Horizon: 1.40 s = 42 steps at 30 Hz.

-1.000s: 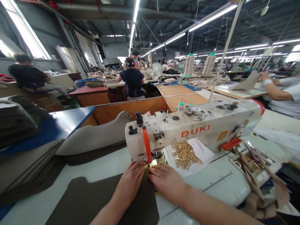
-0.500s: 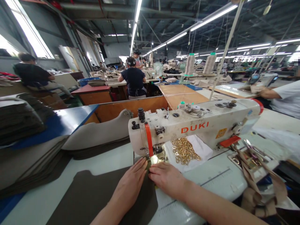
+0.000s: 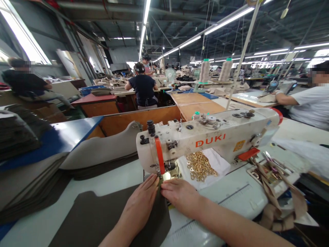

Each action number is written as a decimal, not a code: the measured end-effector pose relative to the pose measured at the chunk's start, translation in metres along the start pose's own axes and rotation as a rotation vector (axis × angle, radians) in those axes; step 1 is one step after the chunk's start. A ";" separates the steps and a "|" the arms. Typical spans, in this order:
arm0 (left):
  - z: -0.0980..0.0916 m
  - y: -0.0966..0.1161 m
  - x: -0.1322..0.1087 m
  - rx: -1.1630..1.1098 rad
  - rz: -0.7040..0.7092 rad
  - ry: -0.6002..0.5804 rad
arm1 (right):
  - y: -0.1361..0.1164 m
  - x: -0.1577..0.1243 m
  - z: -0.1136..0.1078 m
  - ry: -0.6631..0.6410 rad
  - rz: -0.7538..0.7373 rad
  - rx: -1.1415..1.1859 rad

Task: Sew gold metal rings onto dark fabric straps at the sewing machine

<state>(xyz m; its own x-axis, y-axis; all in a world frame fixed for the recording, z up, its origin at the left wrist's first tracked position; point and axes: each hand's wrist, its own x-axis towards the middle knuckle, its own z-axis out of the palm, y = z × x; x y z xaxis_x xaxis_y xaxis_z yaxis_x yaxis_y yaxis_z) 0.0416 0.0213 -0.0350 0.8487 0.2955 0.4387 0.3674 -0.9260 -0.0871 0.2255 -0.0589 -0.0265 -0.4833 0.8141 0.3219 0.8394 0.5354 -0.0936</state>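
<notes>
A dark grey-brown fabric panel (image 3: 102,209) lies on the sewing machine's bed, its upper corner under the needle area. My left hand (image 3: 140,202) rests on the panel with fingers stretched out flat, tips just before the presser foot. My right hand (image 3: 180,195) is at the panel's right edge, fingers bent and pressed together on the fabric; its thumb is hidden. The fingertips of both hands nearly meet beside the lit needle area of the white sewing machine (image 3: 208,137). A small olive strip shows between them, partly covered.
Gold metal rings (image 3: 202,166) lie on a white cloth under the machine arm. Stacked cut panels (image 3: 100,147) stand at the left. A tray (image 3: 269,175) with scissors and tan straps sits at the right. Co-workers sit ahead, at left and at right.
The view has turned slightly right, so everything sits a little further left. Both hands and the panel keep nearly the same place at the needle.
</notes>
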 end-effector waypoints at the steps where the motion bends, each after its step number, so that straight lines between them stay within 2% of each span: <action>1: -0.001 0.000 0.001 -0.003 -0.004 0.004 | 0.000 0.001 0.000 -0.004 -0.003 0.000; 11: 0.001 0.000 0.001 0.000 -0.037 0.000 | 0.001 0.002 0.001 0.005 -0.007 0.012; 19: -0.001 0.003 0.003 0.095 0.005 0.001 | 0.000 0.002 0.001 0.002 -0.001 0.026; 25: 0.000 0.001 0.002 0.112 -0.009 -0.060 | 0.003 0.004 -0.002 -0.006 -0.010 0.017; 29: -0.006 0.006 -0.019 0.092 -0.044 -0.086 | -0.010 0.002 0.000 -0.037 -0.073 0.000; 32: -0.015 0.017 -0.038 0.079 -0.114 -0.061 | -0.026 -0.003 0.005 0.005 -0.121 0.010; 35: -0.028 0.029 -0.045 0.056 -0.247 -0.060 | -0.037 -0.006 0.011 0.052 -0.120 0.045; 38: -0.041 0.037 -0.050 0.012 -0.375 0.006 | -0.038 -0.007 0.015 0.082 -0.132 0.077; 40: -0.047 0.043 -0.064 -0.002 -0.353 0.032 | -0.035 -0.008 0.016 0.110 -0.134 0.095; 42: -0.051 0.049 -0.090 0.021 -0.270 0.004 | -0.033 -0.008 0.016 0.144 -0.124 0.114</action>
<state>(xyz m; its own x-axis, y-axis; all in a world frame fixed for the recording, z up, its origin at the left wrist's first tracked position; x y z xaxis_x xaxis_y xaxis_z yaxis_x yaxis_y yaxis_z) -0.0366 -0.0631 -0.0330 0.7175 0.5299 0.4522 0.5880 -0.8088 0.0148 0.1976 -0.0800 -0.0407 -0.5340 0.7039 0.4683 0.7379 0.6584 -0.1483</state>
